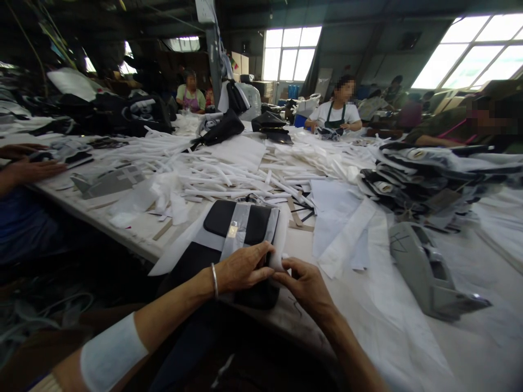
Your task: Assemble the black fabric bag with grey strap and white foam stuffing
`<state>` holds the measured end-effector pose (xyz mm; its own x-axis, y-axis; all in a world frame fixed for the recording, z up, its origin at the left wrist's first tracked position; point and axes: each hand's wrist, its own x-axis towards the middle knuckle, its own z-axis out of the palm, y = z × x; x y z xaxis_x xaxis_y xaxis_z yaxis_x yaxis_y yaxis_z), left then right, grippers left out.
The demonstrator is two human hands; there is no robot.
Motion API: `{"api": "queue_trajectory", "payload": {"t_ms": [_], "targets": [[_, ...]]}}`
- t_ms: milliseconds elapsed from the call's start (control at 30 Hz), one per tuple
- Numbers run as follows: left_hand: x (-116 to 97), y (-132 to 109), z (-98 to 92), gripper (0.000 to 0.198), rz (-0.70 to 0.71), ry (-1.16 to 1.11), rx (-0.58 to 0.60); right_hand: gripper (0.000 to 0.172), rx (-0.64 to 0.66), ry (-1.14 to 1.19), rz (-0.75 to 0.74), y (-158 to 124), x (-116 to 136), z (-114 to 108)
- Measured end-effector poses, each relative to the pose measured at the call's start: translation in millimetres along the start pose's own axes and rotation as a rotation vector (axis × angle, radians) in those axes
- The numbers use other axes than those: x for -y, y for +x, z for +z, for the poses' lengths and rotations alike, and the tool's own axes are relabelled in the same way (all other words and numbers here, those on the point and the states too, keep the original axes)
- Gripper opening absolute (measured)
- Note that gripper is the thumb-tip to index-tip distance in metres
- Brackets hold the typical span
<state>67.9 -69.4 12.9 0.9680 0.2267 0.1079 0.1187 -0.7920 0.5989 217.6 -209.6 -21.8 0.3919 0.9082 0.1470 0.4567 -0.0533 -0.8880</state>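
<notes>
A black bag [237,222] lies flat at the table's near edge, with clear tape [233,228] across its flap. A thin white wrapping sheet [280,234] shows along its right side and sticks out at the left. My left hand [243,268], with a bracelet at the wrist, rests over the bag, its fingers curled at the bag's right edge; what lies under them is partly hidden. Just right of it, my right hand [304,280] pinches the edge of the white sheet between thumb and fingers.
White strips [220,177] are heaped beyond the bag. A grey tape dispenser [429,272] stands at right, another [108,182] at left. Stacked black bags [425,179] lie at right. A co-worker's hands [35,169] are at far left; other people sit across the table.
</notes>
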Motion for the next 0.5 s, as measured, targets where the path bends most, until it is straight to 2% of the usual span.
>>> {"api": "queue_trajectory", "payload": {"t_ms": [100,500], "targets": [[3,4,2.2,0.029,-0.016,-0.019,-0.025,0.019,-0.049,0.003,-0.034,1,-4,3],[3,9,4.6,0.02,-0.04,-0.061,-0.044,0.022,-0.028,0.275,0.094,-12,2,15]]}}
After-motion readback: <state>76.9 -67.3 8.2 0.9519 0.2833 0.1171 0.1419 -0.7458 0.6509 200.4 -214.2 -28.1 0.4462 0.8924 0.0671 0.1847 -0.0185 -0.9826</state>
